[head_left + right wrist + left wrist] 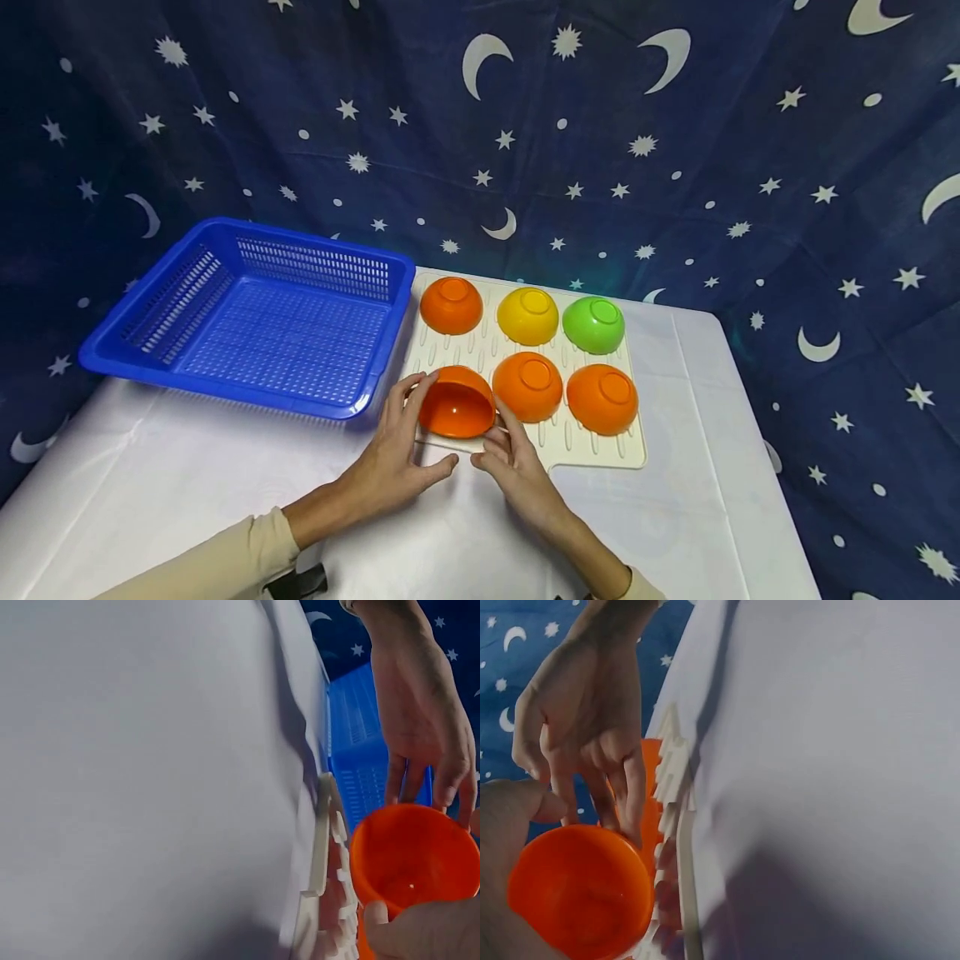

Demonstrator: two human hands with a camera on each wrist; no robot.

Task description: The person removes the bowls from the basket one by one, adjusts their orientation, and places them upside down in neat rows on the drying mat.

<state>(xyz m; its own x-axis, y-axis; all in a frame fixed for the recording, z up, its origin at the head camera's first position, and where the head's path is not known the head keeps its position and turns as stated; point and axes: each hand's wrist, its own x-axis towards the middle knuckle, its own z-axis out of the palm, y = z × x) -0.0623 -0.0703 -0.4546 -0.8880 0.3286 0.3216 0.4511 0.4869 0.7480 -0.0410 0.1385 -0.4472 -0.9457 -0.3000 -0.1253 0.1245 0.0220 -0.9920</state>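
Observation:
An orange bowl (456, 406) is tilted on its side over the front left of a cream ridged drying mat (582, 450), its hollow facing me. My left hand (390, 471) holds its left side with bent fingers near the rim, thumb apart. On the right side, my right hand (521, 475) grips the same bowl, its fingers partly hidden behind it. In the left wrist view the right hand (592, 712) reaches to the rim; in the right wrist view the left hand (416, 705) does so too.
Upside down on the mat sit a yellow bowl (528, 317), a green bowl (594, 326) and several orange bowls, including a back-left orange bowl (452, 306). A blue slatted basket (225, 396) stands left of the mat on the white-covered table (675, 508). A star-patterned curtain (420, 167) hangs behind.

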